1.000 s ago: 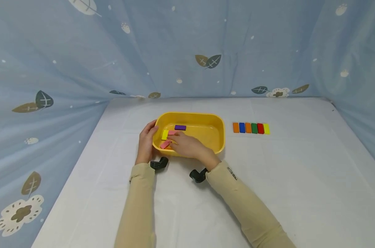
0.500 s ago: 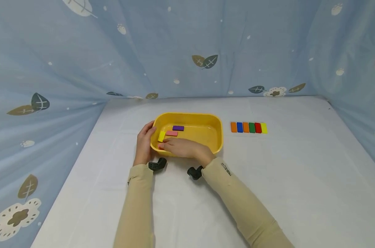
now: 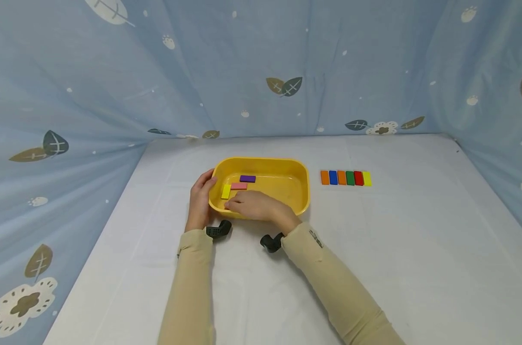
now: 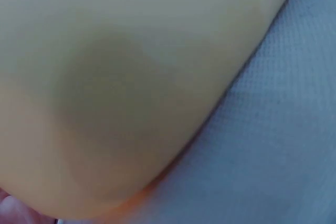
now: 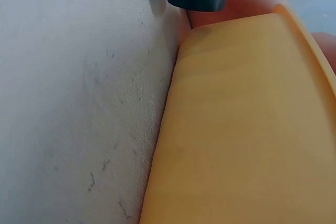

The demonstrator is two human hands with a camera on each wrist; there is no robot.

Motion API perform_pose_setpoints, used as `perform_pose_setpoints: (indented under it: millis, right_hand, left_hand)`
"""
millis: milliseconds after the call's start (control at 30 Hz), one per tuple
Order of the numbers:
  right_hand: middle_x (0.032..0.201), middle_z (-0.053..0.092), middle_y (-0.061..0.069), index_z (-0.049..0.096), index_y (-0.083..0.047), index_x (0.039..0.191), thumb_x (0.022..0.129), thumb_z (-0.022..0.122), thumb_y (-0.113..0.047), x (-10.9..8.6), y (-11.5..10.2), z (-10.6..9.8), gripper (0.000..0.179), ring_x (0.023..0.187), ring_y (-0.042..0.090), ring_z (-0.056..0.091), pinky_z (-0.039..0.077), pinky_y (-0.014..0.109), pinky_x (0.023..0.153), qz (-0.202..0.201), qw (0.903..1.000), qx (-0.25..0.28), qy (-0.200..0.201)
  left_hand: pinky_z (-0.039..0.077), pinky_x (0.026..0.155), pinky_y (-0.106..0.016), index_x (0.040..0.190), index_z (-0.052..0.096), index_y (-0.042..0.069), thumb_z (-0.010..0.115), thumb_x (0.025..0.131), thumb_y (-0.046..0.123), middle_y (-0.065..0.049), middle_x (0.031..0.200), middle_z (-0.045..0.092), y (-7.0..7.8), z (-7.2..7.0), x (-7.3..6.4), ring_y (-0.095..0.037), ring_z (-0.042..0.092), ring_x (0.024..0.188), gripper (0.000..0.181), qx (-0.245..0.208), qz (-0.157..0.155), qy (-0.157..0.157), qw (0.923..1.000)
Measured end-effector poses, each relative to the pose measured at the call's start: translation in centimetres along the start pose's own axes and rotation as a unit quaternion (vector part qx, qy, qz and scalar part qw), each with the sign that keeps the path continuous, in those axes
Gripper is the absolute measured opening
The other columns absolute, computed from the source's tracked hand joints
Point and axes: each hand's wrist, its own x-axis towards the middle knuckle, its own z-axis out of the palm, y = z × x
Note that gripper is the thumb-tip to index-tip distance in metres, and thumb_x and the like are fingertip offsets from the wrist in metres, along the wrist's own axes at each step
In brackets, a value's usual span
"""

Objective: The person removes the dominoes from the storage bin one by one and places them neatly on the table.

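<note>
A yellow plastic tub (image 3: 305, 191) stands on the table; its outer wall fills much of both wrist views. My left hand (image 3: 198, 201) grips its left end, thumb at the rim and fingers along the outside. My right hand (image 3: 256, 205) reaches over the near rim into the tub's near left corner, fingers pointing down. What lies under those fingertips is hidden. Beyond them on the tub floor lie a yellow block (image 3: 226, 191), a pink block (image 3: 239, 186) and a purple block (image 3: 247, 178), all flat and apart from the hand.
Right of the tub, a row of flat blocks lies side by side: orange (image 3: 324, 178), blue (image 3: 333, 178), another orange, green, red and yellow (image 3: 367, 178). Black wrist devices (image 3: 271, 243) sit at both wrists. A patterned blue curtain (image 3: 243, 67) hangs behind the white table (image 3: 416, 239).
My right hand has shifted toward the tub's near left corner, covering the second pink block and an orange one seen there before. The left hand keeps its hold. The view shifts slightly.
</note>
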Motion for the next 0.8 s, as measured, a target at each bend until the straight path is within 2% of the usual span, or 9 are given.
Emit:
perform_pose_setpoints:
  millis: [67, 300, 467, 533, 633, 800]
  right_hand:
    - [0.078, 0.054, -0.006, 0.061, -0.02, 0.096, 0.094, 0.034, -0.041, 0.0, 0.0, 0.0, 0.034, 0.075, 0.01, 0.05, 0.04, 0.024, 0.072, -0.009, 0.9999, -0.009, 0.007]
    - [0.063, 0.045, -0.004, 0.061, -0.018, 0.087, 0.094, 0.04, -0.038, -0.3, -0.1, -0.1, 0.03, 0.064, 0.009, 0.048, 0.039, 0.022, 0.064, -0.059, 0.9971, -0.035, 0.034]
    - [0.078, 0.056, -0.013, 0.065, -0.021, 0.1, 0.09, 0.049, -0.039, -0.9, 0.0, 0.0, 0.026, 0.071, 0.005, 0.049, 0.041, 0.019, 0.071, -0.099, 0.9917, -0.049, 0.066]
    - [0.087, 0.058, -0.015, 0.064, -0.022, 0.107, 0.089, 0.051, -0.038, -1.2, 0.0, 0.0, 0.027, 0.074, 0.004, 0.049, 0.042, 0.018, 0.074, -0.116, 0.9869, -0.068, 0.088]
    - [0.091, 0.06, -0.013, 0.063, -0.021, 0.111, 0.09, 0.052, -0.034, -1.5, -0.1, 0.0, 0.027, 0.073, 0.004, 0.049, 0.042, 0.017, 0.073, -0.132, 0.9774, -0.107, 0.125]
    - [0.097, 0.062, -0.01, 0.061, -0.02, 0.114, 0.089, 0.053, -0.031, -2.2, -0.1, -0.2, 0.028, 0.076, 0.006, 0.053, 0.045, 0.019, 0.073, -0.119, 0.9606, -0.171, 0.184]
  left_hand:
    - [0.034, 0.1, -0.032, 0.131, 0.044, 0.012, 0.045, 0.093, 0.025, -0.001, 0.132, 0.042, 0.1, 0.0, 0.0, -0.02, 0.042, 0.117, 0.041, -0.006, 0.003, -0.003, 1.0]
    - [0.035, 0.099, -0.03, 0.13, 0.045, 0.011, 0.044, 0.093, 0.023, -0.001, 0.13, 0.044, -0.1, 0.0, 0.0, -0.02, 0.043, 0.116, 0.039, -0.006, 0.007, -0.002, 1.0]
    - [0.036, 0.098, -0.029, 0.127, 0.048, 0.014, 0.047, 0.092, 0.026, 0.001, 0.129, 0.045, -1.0, -0.3, 0.7, -0.018, 0.044, 0.114, 0.037, -0.017, 0.006, 0.004, 0.9998]
    - [0.037, 0.097, -0.029, 0.126, 0.05, 0.016, 0.049, 0.091, 0.027, 0.002, 0.127, 0.046, -1.6, -0.4, 1.0, -0.017, 0.045, 0.113, 0.036, -0.021, 0.01, 0.007, 0.9997]
    - [0.036, 0.098, -0.03, 0.125, 0.05, 0.016, 0.049, 0.091, 0.028, 0.001, 0.127, 0.046, -2.0, -0.5, 1.3, -0.018, 0.045, 0.113, 0.036, -0.021, 0.015, 0.007, 0.9996]
    - [0.035, 0.099, -0.031, 0.125, 0.051, 0.015, 0.05, 0.091, 0.028, 0.0, 0.127, 0.046, -2.0, -0.5, 1.6, -0.02, 0.044, 0.114, 0.037, -0.021, 0.017, 0.012, 0.9996]
